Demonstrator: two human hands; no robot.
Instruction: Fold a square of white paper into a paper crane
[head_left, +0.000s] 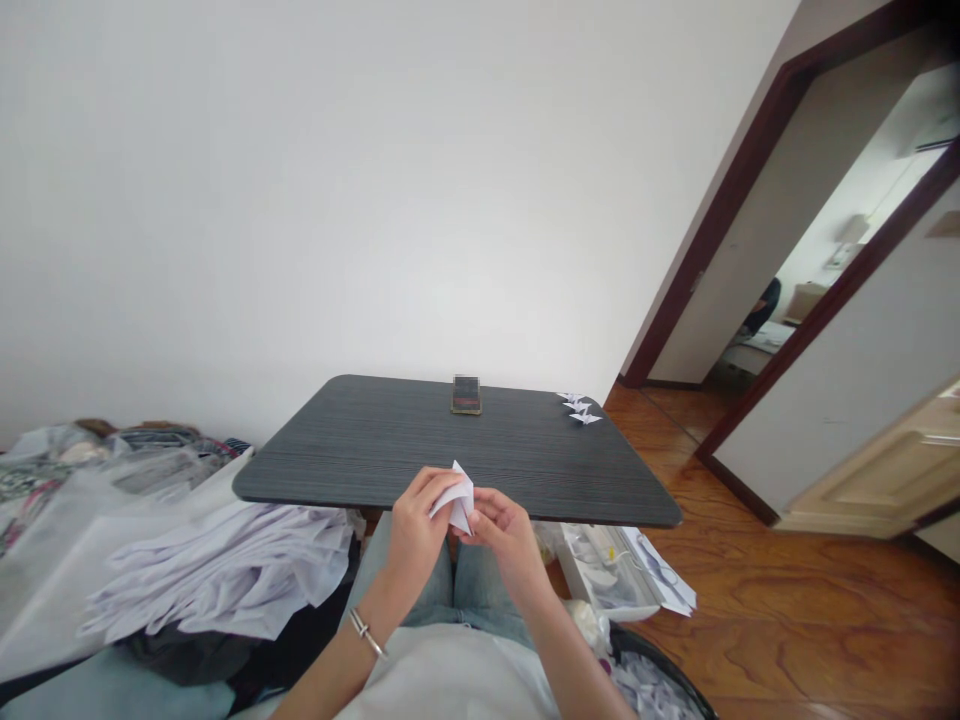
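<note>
My left hand (417, 525) and my right hand (507, 535) meet just in front of the near edge of a dark grey wood-grain table (375, 450). Both pinch a small folded piece of white paper (459, 500), held between them above my lap. A thin bracelet (367, 633) circles my left wrist. Several small folded white paper figures (579, 407) lie at the table's far right corner. A phone (466, 394) stands upright at the table's far edge.
A heap of white paper sheets (225, 575) lies at my left. Clothes or bags (90, 460) pile up further left. A white box (615, 575) sits under the table's right side. A dark bin with paper scraps (660, 685) stands at lower right. An open doorway (825, 290) is at right.
</note>
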